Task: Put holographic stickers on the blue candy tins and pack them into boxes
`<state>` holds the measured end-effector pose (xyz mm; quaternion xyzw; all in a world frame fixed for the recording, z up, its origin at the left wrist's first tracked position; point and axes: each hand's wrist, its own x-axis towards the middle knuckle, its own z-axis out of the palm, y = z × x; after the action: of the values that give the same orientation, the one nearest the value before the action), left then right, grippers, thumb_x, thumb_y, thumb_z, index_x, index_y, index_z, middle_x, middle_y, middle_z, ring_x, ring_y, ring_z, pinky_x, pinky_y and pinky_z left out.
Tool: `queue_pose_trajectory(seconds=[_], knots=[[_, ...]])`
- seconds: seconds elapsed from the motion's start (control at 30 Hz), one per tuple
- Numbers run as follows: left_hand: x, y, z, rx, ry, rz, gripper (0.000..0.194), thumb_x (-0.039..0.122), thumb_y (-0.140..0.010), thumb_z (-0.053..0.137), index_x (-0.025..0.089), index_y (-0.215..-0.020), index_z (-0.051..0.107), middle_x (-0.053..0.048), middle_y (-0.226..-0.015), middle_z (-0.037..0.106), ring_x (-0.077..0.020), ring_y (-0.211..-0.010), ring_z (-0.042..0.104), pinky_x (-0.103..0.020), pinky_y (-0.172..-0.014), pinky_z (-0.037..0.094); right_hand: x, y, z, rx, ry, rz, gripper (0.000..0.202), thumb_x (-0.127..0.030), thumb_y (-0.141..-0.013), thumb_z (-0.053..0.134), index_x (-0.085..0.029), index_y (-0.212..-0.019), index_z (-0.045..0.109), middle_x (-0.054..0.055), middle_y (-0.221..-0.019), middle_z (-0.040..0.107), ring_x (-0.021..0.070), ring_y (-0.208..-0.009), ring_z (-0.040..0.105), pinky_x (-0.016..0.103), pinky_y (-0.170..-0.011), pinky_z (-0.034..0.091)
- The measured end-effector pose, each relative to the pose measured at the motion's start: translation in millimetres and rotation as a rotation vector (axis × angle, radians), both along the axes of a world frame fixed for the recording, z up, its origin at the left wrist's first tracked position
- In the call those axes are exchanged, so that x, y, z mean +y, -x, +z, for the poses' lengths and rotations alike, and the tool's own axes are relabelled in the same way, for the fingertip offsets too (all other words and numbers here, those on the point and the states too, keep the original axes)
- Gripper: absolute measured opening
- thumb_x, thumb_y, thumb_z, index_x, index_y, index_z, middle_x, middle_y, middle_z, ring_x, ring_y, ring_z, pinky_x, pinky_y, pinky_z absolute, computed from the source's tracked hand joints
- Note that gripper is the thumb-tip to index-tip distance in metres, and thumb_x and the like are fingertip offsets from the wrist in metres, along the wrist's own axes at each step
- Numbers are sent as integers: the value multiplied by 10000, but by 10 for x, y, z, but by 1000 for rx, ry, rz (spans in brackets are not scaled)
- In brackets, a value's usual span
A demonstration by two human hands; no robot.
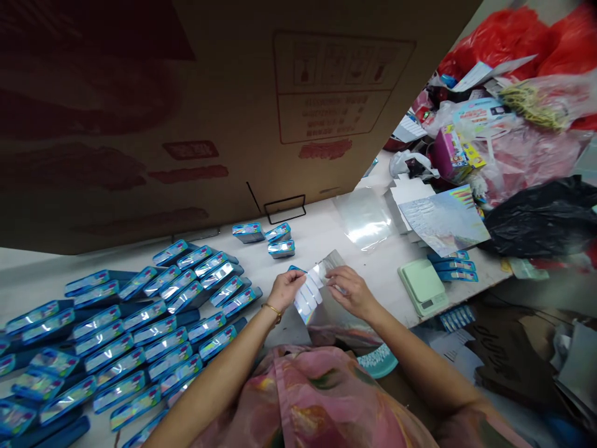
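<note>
A sheet of shiny, rainbow-tinted labels (pixel 306 302) is held over the table's front edge, in front of my body. My left hand (pixel 285 292) pinches its left side between thumb and fingers. Fingers bent and pressed together, my right hand (pixel 353 291) grips the sheet's upper right end, where a greyish see-through strip shows. Whether a single label is between those fingers I cannot tell. A blue edge of a small box peeks out just behind the left fingertips. Beyond the hands stand several small blue boxes (pixel 281 249) with shiny tops.
Many blue boxes (pixel 161 336) stand in rows at left. A large cardboard carton (pixel 233 124) fills the back. Clear plastic sheets (pixel 364 218), white cards (pixel 410 193) and a pale green scale (pixel 423 287) lie right. Bags, including a black one (pixel 545 214), crowd the far right.
</note>
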<state>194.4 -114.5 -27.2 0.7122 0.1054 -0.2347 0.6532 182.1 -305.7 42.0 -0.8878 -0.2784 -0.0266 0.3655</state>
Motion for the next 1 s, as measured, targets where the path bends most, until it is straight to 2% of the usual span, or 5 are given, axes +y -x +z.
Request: queue_pose_trajectory(seconds=[0.17,0.3,0.47,0.7,1.0], knots=[[204,-139,-194,-364,-324,17,271,239,-729,456,177,-905,653,-58,-953,584,-174,-933,530,-295,-832,423,-175,-6,590,153,-139,-130,77,-200,-789,502,-206,-772,576,61,-853,597,167,-835,559,319,-744,455],[375,-217,-277,-445,-407,-177,500,58,-663,381,211,-1109,550,-46,-1159,532,-177,-1091,457,-355,-976,324,-181,-67,687,217,-228,-122,78,-223,-784,520,-199,-754,588,54,-819,600,162,-801,564,311,-730,451],[327,-215,-287,-498,-450,-421,720,127,-605,561,180,-1286,332,-111,-1312,391,-243,-1186,363,-403,-974,303,93,-142,520,301,-327,-96,107,-243,-778,530,-183,-716,594,44,-777,598,149,-765,557,298,-718,442],[409,158,-221,-371,-659,-293,705,154,-646,574,208,-1293,301,-80,-1038,585,-232,-991,507,-370,-858,375,646,-69,105,715,-494,-118,190,-349,-711,579,-165,-666,577,-3,-624,567,109,-590,521,231,-571,417],[622,708,43,51,115,340,487,202,-705,490,135,-1183,430,-128,-1141,536,-197,-1005,527,-330,-808,431,849,113,-355,1170,-675,-279,251,-372,-576,670,-153,-628,560,-44,-501,536,77,-465,498,204,-511,376]])
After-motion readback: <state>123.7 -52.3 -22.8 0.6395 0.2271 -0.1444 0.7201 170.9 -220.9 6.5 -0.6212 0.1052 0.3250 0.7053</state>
